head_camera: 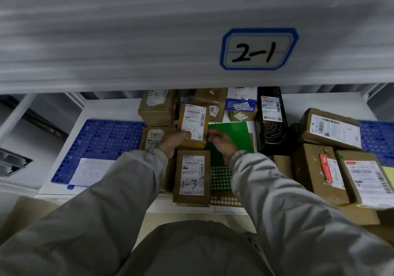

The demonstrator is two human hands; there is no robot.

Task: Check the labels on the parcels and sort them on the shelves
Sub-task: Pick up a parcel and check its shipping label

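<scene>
Under shelf 2-1: two hands [173,140], one parcel [194,124].

At frame centre a small brown parcel [194,124] faces up, its white label marked "1-1". Just below lies a brown parcel marked "1-3" [191,176]. More labelled cardboard parcels [332,148] crowd the right side of the white shelf [119,107].

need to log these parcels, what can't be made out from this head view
- Held parcel: printed text too small; left hand covers its lower corner.
- Back-row boxes: tops hidden by the shelf edge marked 2-1.
- Right-hand parcel: label cut by the frame edge.
- Right hand: grip unclear.
</scene>
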